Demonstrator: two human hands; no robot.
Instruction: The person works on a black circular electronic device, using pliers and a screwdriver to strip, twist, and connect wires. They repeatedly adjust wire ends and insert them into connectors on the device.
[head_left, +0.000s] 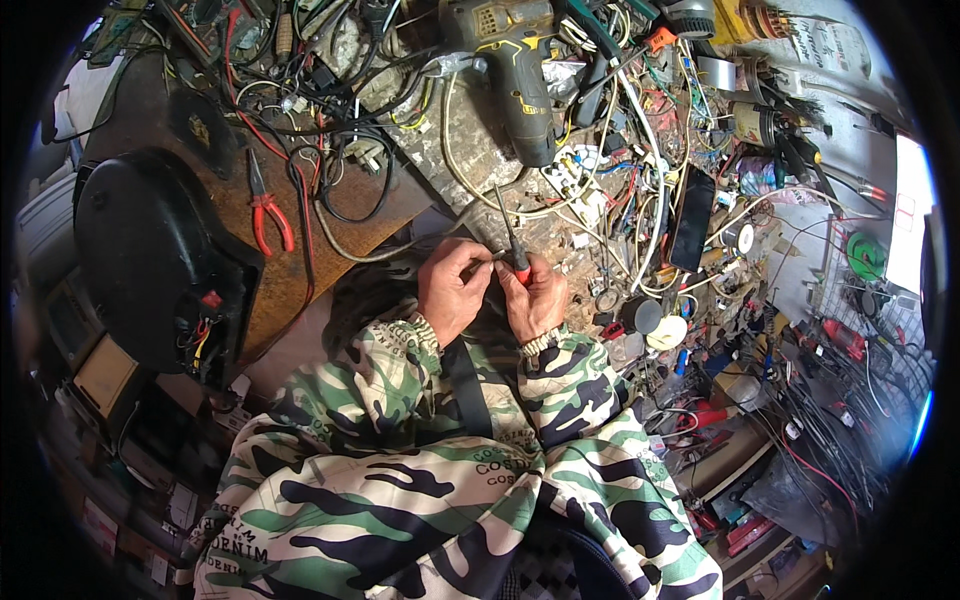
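Observation:
Near the table's front edge, my right hand [537, 302] is closed round the red and black handle of a screwdriver [518, 256]. Its thin shaft points up and away from me. Close beside it, my left hand [453, 287] is pinched shut, fingertips almost meeting those of the right. Whatever small thing lies between the left fingers is too small to make out. A grey cable [375, 257] runs in from the left and passes behind the left hand. To the left, red-handled pliers [265, 212] lie on a brown board [395, 208].
A cordless drill [520, 95] lies beyond my hands. Tangled wires and small parts cover the workbench [470, 130]. At right are a black phone [691, 222] and a solder-like spool [738, 238]. A black rounded housing [150, 260] with exposed wires stands at left.

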